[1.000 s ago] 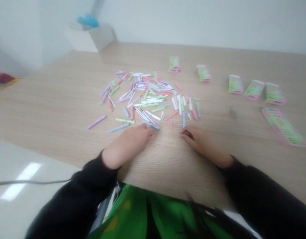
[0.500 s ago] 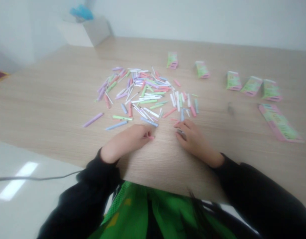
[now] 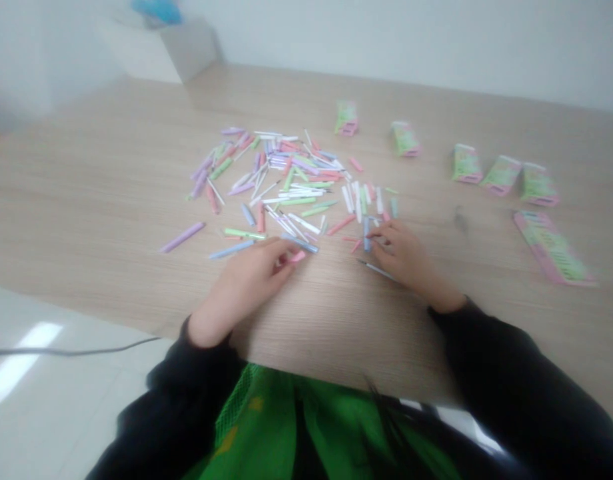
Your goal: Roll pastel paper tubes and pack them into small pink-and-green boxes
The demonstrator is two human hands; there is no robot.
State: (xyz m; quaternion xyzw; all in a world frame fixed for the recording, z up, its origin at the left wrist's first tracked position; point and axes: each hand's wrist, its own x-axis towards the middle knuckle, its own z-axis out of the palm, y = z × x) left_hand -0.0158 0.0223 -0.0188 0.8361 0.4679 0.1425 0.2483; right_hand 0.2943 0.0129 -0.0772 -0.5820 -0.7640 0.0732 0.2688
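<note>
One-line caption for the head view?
Left hand pinches a pink piece; right hand touches a heap of pastel pen parts on a wooden table.

The table (image 3: 86, 187) is pale wood with a fine grain. The pile of pen pieces (image 3: 286, 180) mixes pastel purple, pink, green, blue and white. To the right of the pile, the small boxes (image 3: 466, 163) are green with pink edges. On the near side of the pile, the left hand (image 3: 246, 280) pinches a pink piece (image 3: 297, 257). The sleeves (image 3: 511, 373) are black and the mesh cloth (image 3: 286, 427) is bright green.
</note>
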